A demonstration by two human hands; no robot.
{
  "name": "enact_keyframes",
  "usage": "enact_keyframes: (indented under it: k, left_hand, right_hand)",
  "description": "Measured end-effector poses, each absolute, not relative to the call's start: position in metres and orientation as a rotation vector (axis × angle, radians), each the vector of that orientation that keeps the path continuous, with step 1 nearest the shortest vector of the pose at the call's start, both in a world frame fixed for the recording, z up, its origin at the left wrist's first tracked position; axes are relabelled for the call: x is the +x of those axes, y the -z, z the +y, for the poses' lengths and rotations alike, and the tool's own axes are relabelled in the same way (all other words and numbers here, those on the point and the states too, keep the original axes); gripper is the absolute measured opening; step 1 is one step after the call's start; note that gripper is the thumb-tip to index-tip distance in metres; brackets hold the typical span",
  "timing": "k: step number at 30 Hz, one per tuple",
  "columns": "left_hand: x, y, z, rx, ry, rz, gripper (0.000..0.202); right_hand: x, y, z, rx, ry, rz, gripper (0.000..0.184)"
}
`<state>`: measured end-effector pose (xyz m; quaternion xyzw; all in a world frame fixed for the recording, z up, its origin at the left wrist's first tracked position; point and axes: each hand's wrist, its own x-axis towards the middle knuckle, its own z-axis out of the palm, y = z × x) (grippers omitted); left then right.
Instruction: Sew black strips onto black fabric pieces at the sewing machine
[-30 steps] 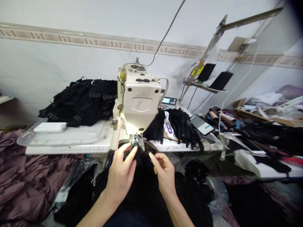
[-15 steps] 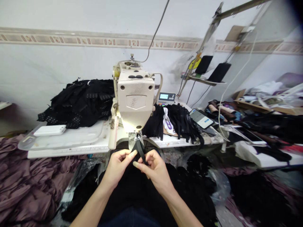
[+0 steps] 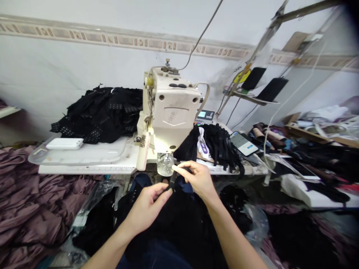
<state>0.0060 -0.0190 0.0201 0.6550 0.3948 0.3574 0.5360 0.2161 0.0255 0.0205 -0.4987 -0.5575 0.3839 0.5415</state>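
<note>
Pinching black strap below clear guard

Hands are now pulled back from the presser foot, lower and nearer the lap. Right hand has risen above left hand, its fingers pointing toward the clear guard. Strap no longer runs up to the foot; a short bit now shows between the hands, touching the left fingertips. More navy cloth shows.
</note>
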Motion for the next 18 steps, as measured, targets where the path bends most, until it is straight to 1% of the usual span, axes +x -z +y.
enact_keyframes:
  k: [2, 4, 7, 9, 11, 13, 18]
  left_hand:
    - [0.004, -0.023, -0.011, 1.575, -0.895, 0.979, 0.032]
    - [0.001, -0.023, -0.005, 1.726, -0.981, 1.108, 0.027]
    - [-0.004, -0.019, -0.003, 2.122, -1.191, 1.259, 0.022]
    - [-0.006, -0.016, -0.004, 2.443, -1.282, 1.231, 0.028]
    - [-0.005, -0.013, -0.005, 2.717, -1.267, 1.160, 0.035]
    - [-0.003, -0.011, -0.005, 2.871, -1.211, 1.146, 0.038]
    - [0.011, -0.008, -0.005, 2.904, -1.130, 1.323, 0.042]
  right_hand:
    - [0.212, -0.014, 0.038, -1.182, -0.904, -1.305, 0.028]
    - [0.210, -0.010, 0.049, -1.175, -0.898, -1.289, 0.028]
    - [0.210, -0.006, 0.064, -1.152, -0.859, -1.294, 0.026]
    - [0.211, -0.005, 0.073, -1.145, -0.828, -1.312, 0.024]
    - [0.213, -0.005, 0.081, -1.147, -0.806, -1.338, 0.021]
    - [0.214, -0.005, 0.090, -1.148, -0.794, -1.377, 0.018]
    - [0.213, -0.008, 0.108, -1.185, -0.717, -1.497, 0.012]
